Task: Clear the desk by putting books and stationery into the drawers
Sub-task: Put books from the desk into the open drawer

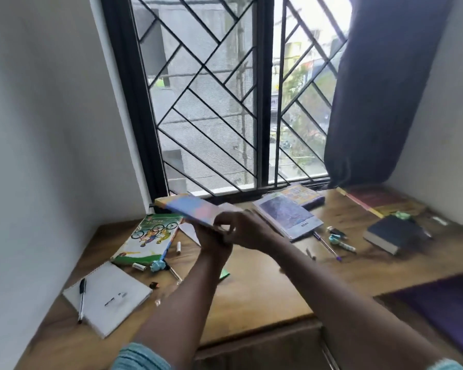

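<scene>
A pastel blue-and-pink book [191, 209] is held tilted above the wooden desk [265, 284]. My left hand [211, 243] grips its near end from below, and my right hand [245, 231] closes on the same end from the right. On the desk lie a green cycling book [147, 240], a white notepad [110, 297] with a black pen [81, 300] on it, a blue-covered book [288, 216], a dark thick book [393, 235] and a red-and-yellow book [377, 201]. Loose pens [328, 245] and small erasers are scattered around.
A barred window [211, 102] runs along the desk's far edge, with a dark curtain [380, 89] at the right. White walls close in both sides. A purple surface [447, 311] sits at the near right. A drawer front [259, 348] shows below the desk's near edge.
</scene>
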Motion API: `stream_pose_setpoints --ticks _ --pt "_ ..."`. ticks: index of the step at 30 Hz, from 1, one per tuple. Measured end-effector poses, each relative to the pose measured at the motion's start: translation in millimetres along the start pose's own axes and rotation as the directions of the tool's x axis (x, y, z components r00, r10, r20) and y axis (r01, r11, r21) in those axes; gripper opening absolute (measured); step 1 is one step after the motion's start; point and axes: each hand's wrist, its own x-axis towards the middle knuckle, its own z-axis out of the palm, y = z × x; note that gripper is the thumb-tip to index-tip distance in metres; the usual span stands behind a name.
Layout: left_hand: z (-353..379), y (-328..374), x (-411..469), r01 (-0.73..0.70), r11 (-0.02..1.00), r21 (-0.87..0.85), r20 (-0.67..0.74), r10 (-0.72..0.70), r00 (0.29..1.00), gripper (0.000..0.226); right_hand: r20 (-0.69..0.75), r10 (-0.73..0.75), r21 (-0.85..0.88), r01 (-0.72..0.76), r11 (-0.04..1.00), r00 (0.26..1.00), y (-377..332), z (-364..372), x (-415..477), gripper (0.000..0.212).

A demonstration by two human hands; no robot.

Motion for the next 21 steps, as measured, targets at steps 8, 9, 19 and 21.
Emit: stream_pose_setpoints --ticks 8,9,19,21 --pt "-4 -36 -69 0.090 0.995 -0.035 0.362 -0.071 0.929 0.051 0.047 0.379 0.181 -0.381 0.907 0.924 38 -22 -89 0.042" --pt "-3 -42 -76 0.109 0.994 0.001 0.382 -0.101 0.919 0.050 0.035 0.432 0.190 -0.430 0.882 0.901 48 -25 -99 0.049" --pt "16 -150 -126 0.229 0.856 0.462 0.164 -0.337 0.927 0.055 0.140 0.707 0.494 -0.667 0.557 0.694 122 -83 -229 0.037" --pt "32 -188 -142 0.314 0.781 0.539 0.043 -0.398 0.916 0.045 0.083 0.761 0.513 -0.682 0.521 0.644 148 -102 -263 0.030"
